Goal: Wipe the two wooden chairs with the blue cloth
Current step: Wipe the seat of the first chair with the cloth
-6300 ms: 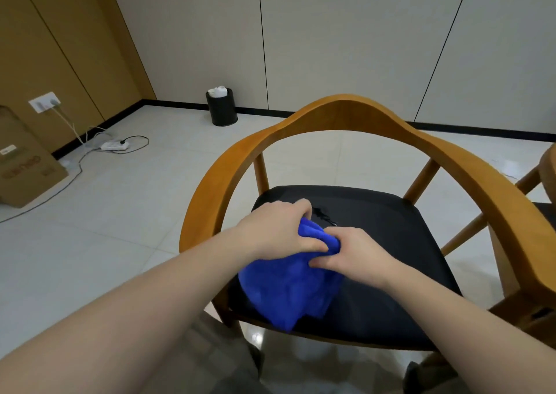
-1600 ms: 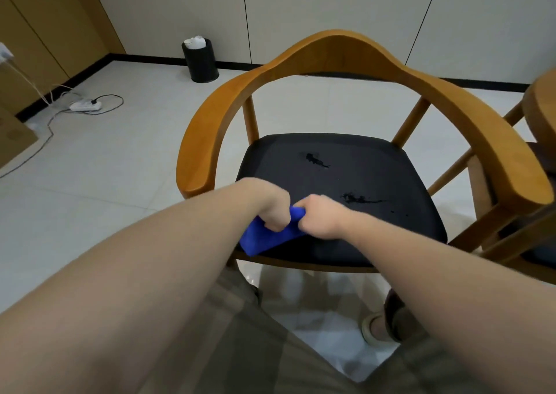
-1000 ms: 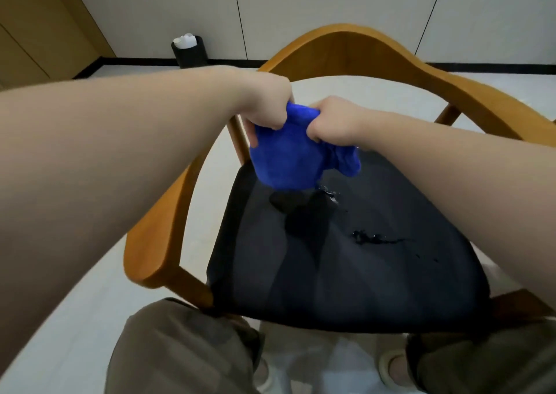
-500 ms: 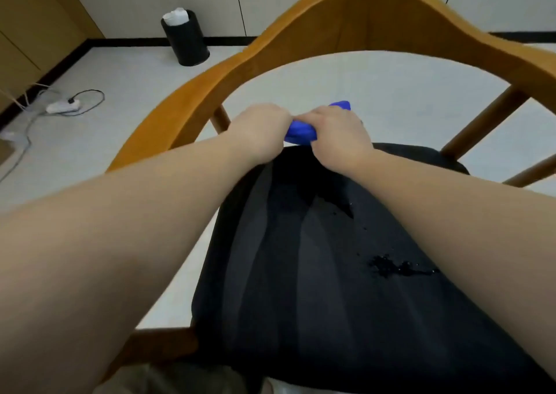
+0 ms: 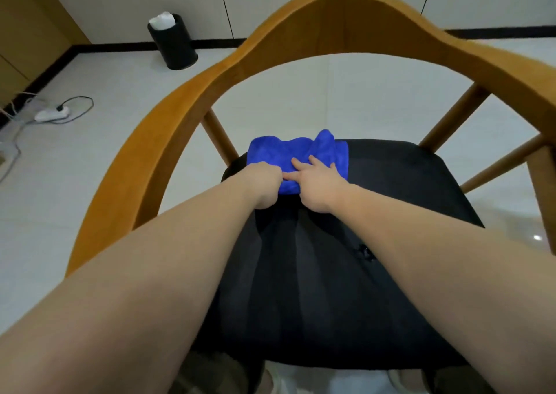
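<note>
Wooden chair (image 5: 168, 140) arms ring the black seat (image 5: 331, 288). I see the blue cloth (image 5: 282, 152) bunched at the seat's back edge. The left hand (image 5: 261, 186) curls its fingers on the near fold, and the right hand (image 5: 319, 186) presses it with fingers spread flat. Pushed further, the cloth could drop off behind. I might also miss the dark speck (image 5: 365, 252) toward the right edge.

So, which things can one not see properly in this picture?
Head view:
- Seat under the cloth: covered by the cloth.
- Chair's right arm: cut off by the frame edge.
- White thing in the bin: too small to name.
- Second chair: not in view.
</note>
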